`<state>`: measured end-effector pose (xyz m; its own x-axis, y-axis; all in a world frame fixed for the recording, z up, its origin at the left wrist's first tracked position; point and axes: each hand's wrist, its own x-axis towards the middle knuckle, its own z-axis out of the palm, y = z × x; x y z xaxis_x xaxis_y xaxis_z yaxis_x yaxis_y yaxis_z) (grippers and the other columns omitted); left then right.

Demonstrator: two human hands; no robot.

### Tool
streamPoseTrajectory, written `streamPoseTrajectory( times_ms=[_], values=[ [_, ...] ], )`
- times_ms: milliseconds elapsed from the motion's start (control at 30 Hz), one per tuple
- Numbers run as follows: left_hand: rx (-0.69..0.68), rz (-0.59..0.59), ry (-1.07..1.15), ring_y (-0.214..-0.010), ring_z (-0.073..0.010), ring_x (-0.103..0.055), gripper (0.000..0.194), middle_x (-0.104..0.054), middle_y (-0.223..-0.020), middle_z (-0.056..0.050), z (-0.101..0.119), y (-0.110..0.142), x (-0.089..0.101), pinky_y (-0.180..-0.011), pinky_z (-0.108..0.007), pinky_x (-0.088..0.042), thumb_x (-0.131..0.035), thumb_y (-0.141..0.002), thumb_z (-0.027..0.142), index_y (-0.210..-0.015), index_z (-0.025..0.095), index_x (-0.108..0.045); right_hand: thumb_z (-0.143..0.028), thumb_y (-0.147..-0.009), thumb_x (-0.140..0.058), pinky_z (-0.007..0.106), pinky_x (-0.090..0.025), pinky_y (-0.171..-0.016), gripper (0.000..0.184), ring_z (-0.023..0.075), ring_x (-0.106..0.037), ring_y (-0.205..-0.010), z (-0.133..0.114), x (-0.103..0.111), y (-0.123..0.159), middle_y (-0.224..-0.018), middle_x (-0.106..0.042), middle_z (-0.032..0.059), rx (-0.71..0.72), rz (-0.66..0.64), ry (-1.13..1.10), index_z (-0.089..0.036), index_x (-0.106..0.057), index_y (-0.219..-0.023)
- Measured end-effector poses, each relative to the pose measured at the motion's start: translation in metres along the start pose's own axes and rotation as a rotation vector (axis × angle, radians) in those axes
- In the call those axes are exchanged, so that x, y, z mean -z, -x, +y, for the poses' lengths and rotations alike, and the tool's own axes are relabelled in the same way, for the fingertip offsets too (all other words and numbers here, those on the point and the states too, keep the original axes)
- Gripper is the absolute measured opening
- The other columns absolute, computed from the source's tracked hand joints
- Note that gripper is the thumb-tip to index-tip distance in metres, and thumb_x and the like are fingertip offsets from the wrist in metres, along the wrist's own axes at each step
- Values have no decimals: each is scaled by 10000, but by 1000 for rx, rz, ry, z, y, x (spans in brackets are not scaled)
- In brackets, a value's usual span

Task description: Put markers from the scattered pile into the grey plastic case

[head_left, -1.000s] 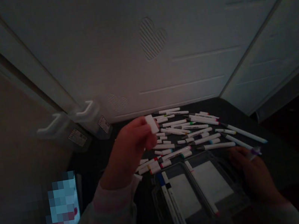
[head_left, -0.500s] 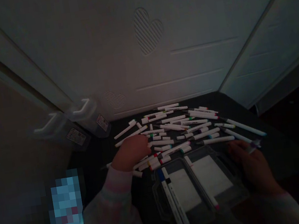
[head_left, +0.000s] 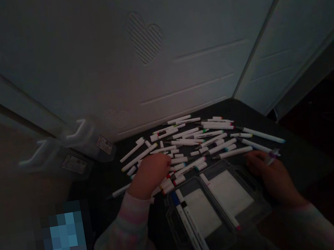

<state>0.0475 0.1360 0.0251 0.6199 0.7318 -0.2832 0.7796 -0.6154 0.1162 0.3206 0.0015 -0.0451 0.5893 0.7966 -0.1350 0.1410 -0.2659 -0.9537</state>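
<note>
My left hand [head_left: 152, 173] is over the left side of a spread of loose white markers [head_left: 211, 126]. Its fingers are curled down among them, and whatever they grip is hidden. My right hand [head_left: 268, 172] is closed around an uncapped-looking marker with a purple end [head_left: 272, 157], just right of an open clear plastic case [head_left: 231, 233]. Inside the case lie a blue-ended marker [head_left: 186, 225], a black-banded marker [head_left: 195, 224] beside it, and a pink-ended marker [head_left: 220, 201] along the middle divider. White sheets [head_left: 233, 192] line both halves.
Two clear plastic boxes with handles and labels [head_left: 74, 164] stand at the left of the dark table [head_left: 306, 162]. A pale panel with raised hearts [head_left: 146, 37] rises behind the markers. A blurred-out bright blue patch [head_left: 66, 246] is at lower left. The light is dim.
The whole view has shifted, so the table things sit slightly further left. My left hand has moved slightly rightward over the markers. My right hand still holds its marker beside the case.
</note>
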Motion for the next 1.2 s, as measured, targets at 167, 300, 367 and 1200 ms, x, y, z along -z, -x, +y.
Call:
streamPoseTrajectory(
  times_ms=[167, 300, 367, 1200],
  values=[
    [-8, -4, -49, -800, -199, -603, 224, -641, -796, -99, 3, -5, -12, -725, -301, -444, -411, -780, 160, -788, 142, -634, -475, -696, -577, 240, -264, -436, 307, 91, -357, -463, 0, -1, 0, -504, -410, -41, 4, 3, -19, -170, -566, -731],
    [19, 6, -91, -841, -221, -603, 239, -639, -794, -126, 3, -4, -16, -760, -330, -447, -403, -777, 141, -820, 126, -638, -475, -706, -578, 240, -251, -440, 312, 89, -341, -465, 4, 0, -1, -511, -395, -43, 26, -4, -38, -167, -566, -755],
    [27, 3, -102, -835, -226, -608, 229, -642, -791, -127, 5, -4, -16, -756, -335, -454, -416, -775, 152, -812, 130, -641, -477, -711, -577, 240, -245, -438, 313, 89, -339, -466, 5, 0, -1, -522, -403, -43, 16, -9, -40, -170, -564, -770],
    [24, 4, -134, -827, -281, -626, 236, -649, -777, -145, 6, -4, -14, -694, -393, -482, -397, -786, 138, -766, 118, -632, -459, -701, -587, 230, -255, -442, 303, 86, -359, -482, 8, 1, -4, -550, -429, -35, -9, -4, -44, -167, -572, -783]
  ],
)
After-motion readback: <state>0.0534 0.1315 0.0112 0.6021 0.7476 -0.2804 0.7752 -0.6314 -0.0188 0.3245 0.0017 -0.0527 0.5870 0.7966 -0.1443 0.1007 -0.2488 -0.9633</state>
